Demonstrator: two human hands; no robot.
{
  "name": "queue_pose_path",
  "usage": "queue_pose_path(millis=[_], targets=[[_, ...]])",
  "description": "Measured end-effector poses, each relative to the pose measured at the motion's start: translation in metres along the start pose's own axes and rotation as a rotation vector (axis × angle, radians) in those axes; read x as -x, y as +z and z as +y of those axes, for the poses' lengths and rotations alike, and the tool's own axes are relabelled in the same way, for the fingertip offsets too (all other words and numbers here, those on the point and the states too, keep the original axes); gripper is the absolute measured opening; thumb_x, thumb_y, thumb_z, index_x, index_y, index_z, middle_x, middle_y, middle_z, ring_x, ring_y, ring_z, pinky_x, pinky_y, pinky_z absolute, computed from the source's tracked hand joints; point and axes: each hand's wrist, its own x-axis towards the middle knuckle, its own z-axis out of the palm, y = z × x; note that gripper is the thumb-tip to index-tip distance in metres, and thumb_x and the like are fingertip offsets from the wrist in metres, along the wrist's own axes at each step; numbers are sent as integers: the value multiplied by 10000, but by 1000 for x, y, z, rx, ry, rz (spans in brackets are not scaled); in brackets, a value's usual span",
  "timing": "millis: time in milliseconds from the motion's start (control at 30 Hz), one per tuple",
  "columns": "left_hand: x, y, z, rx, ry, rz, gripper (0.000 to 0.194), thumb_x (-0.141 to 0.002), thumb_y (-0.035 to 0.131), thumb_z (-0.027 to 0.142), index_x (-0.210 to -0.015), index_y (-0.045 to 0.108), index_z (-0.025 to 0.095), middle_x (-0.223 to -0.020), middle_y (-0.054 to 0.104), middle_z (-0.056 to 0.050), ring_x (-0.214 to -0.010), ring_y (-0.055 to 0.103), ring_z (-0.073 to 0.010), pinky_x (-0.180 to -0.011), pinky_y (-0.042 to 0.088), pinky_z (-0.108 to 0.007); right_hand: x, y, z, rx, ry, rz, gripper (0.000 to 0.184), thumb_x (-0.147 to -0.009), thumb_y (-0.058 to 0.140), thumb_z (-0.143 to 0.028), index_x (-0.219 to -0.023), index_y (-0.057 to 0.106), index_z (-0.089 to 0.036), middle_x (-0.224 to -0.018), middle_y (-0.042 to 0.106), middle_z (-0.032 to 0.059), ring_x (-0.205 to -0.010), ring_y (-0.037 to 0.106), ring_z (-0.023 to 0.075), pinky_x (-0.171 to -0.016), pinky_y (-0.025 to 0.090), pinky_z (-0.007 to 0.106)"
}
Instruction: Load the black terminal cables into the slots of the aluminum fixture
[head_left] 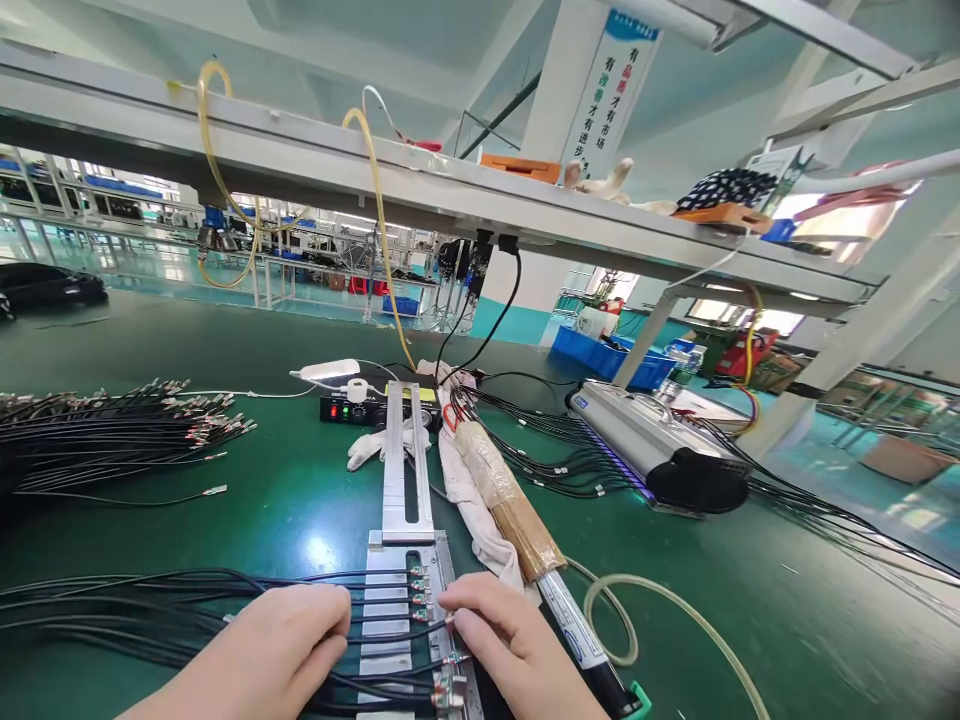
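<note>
Green bench (285, 510), hands on wires (150, 600)

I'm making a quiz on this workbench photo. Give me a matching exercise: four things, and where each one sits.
Things:
1 left hand
2 right hand
3 loose wire bundle
4 black control box

Places:
A far left of the bench
B behind the metal jig
C on wires left of the jig
D fingertips at the jig's right edge

Pairs: 1-C, 2-D, 3-A, 4-B

green table (225, 500), black wires (112, 440), silver jig (407, 470)
</note>
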Motion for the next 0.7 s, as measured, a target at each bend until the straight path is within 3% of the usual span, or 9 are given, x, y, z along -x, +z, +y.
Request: queue_pose_path(millis=[167,433,600,700], targets=[[3,-1,-2,-22,-80,12,230,-883,366,167,-834,582,231,-961,643,-11,-881,622,-178,-799,483,-295,5,1,0,89,-64,-41,273,-900,439,-204,-1032,664,-123,-970,659,128,-936,611,234,-840,493,372],[9,0,-2,-113,-81,76,374,-865,302,113,-808,643,257,-912,642,-29,-841,641,-177,-742,490,-285,6,4,4,172,-136,-93,274,-874,437,-70,-1011,656,-159,-1011,611,101,-977,559,210,-861,476,340],[7,6,-4,-139,-76,252,199,-834,442,226,-854,634,277,-880,603,-20,-857,617,-175,-739,475,-253,8,4,3,179,-144,-101,290,-869,436,-48,-1028,651,-160,-1032,608,96,-996,545,207,-883,467,339],[6,8,-4,-160,-87,282,157,-813,477,263,-880,619,274,-882,586,-24,-882,600,-189,-746,474,-261,8,2,1,182,-136,-108,273,-874,443,-50,-1017,652,-153,-1025,607,94,-991,547,201,-879,467,325]])
